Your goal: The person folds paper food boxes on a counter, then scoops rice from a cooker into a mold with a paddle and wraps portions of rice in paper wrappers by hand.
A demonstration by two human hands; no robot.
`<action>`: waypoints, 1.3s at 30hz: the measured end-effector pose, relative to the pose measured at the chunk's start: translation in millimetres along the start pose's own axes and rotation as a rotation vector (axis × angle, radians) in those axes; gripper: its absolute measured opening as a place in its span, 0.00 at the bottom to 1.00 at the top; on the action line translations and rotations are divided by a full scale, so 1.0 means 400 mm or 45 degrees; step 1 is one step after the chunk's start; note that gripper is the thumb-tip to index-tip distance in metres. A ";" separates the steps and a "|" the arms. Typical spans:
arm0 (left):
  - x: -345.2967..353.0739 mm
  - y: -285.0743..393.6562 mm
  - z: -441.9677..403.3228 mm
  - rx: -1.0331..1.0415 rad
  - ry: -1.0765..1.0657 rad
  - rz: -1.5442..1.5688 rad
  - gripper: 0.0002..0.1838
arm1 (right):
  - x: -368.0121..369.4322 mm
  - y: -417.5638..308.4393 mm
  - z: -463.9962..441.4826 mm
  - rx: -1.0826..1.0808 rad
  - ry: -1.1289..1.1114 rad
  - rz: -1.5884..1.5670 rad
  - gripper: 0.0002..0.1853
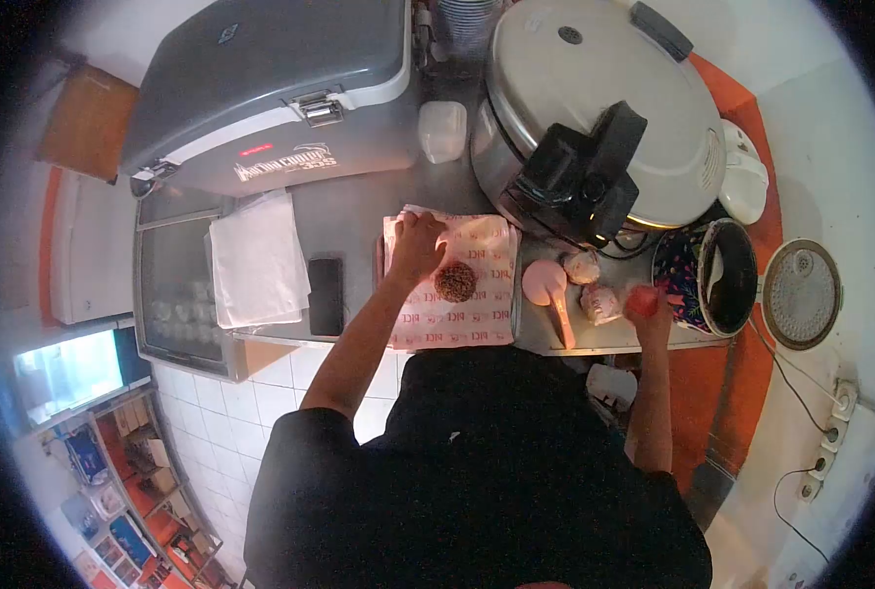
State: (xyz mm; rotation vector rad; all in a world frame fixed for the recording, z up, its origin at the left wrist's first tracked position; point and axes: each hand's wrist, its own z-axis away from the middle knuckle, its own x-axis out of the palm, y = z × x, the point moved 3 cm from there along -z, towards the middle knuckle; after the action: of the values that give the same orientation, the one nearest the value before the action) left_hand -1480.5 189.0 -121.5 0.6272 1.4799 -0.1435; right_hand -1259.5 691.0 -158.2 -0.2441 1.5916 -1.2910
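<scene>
My left hand (418, 247) is at the upper left of a stack of printed wrapping paper (492, 329), its fingers curled on the top sheet near the back edge. On the paper, right beside that hand, lies a dark brown, grainy round mound (455, 282). Low at the counter's right, my right hand (656, 319) closes around a small red object (642, 298) whose kind I cannot make out. Just left of it sit two wrapped balls, one nearer (601, 304) and one farther (582, 266). A pink rice paddle (547, 285) lies between them and the paper.
A big rice cooker (595, 108) and a grey cooler box (280, 108) stand along the back, with a white container (442, 132) between. A patterned pot (683, 280) is at right. Clear plastic sheets (256, 260) and a phone (326, 296) lie at left.
</scene>
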 end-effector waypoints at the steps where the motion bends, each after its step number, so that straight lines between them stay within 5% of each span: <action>1: -0.006 -0.010 -0.001 0.014 0.021 0.034 0.16 | -0.005 -0.006 0.002 -0.173 0.067 0.335 0.37; 2: -0.012 -0.018 -0.002 0.041 0.056 0.184 0.07 | -0.010 -0.014 0.006 -0.327 0.181 0.678 0.37; 5: -0.086 0.014 0.030 0.211 0.194 0.109 0.05 | 0.031 -0.201 0.041 -0.202 0.269 0.993 0.37; 8: -0.014 -0.001 0.082 0.341 -0.161 -0.066 0.05 | 0.095 -0.391 0.081 -0.205 0.584 0.487 0.28; 10: -0.057 0.038 0.141 0.458 0.001 -0.083 0.06 | 0.234 -0.524 0.163 -0.302 0.610 0.204 0.25; 11: -0.079 0.061 0.173 0.573 0.169 -0.094 0.07 | 0.327 -0.554 0.195 -0.364 0.458 0.152 0.24; 14: -0.051 0.070 0.218 0.480 0.059 0.040 0.09 | 0.551 -0.555 0.253 -0.549 -0.250 0.274 0.25; 16: -0.053 0.077 0.237 0.448 0.044 0.059 0.09 | 0.635 -0.670 0.339 -0.955 -0.776 0.682 0.36; 19: -0.028 0.063 0.243 0.422 -0.012 0.027 0.10 | 0.654 -0.618 0.362 -0.653 -1.073 0.828 0.38; 20: 0.045 0.015 0.247 0.111 0.292 0.726 0.10 | 0.655 -0.588 0.366 -0.685 -1.094 0.848 0.38; 23: 0.030 -0.105 0.243 -0.424 0.183 0.192 0.10 | 0.669 -0.473 0.356 -0.930 -1.028 0.826 0.39; 26: 0.039 -0.173 0.247 -0.101 0.242 0.272 0.11 | 0.626 -0.522 0.370 -1.054 -1.035 0.890 0.39; 29: 0.115 -0.211 0.257 -0.531 0.232 1.257 0.12 | 0.616 -0.522 0.371 -1.008 -1.079 0.806 0.38; 32: 0.086 -0.151 0.293 -0.426 -0.075 0.725 0.16 | 0.615 -0.525 0.370 -1.054 -1.040 0.853 0.35; 34: 0.007 -0.094 0.315 -1.005 -0.322 0.947 0.18 | 0.616 -0.514 0.361 -1.027 -1.068 0.752 0.34; 37: 0.022 -0.014 0.403 -0.954 -0.509 1.477 0.18 | 0.648 -0.457 0.345 -1.060 -1.074 0.491 0.33; 39: 0.126 -0.061 0.445 -0.762 -0.716 1.408 0.17 | 0.653 -0.460 0.348 -1.120 -1.050 0.325 0.34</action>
State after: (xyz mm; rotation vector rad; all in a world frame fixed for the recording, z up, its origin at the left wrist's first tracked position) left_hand -1329.1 98.5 -182.9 0.7398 0.4400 0.8815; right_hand -1344.7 353.3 -142.7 -0.9430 1.2834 -0.1433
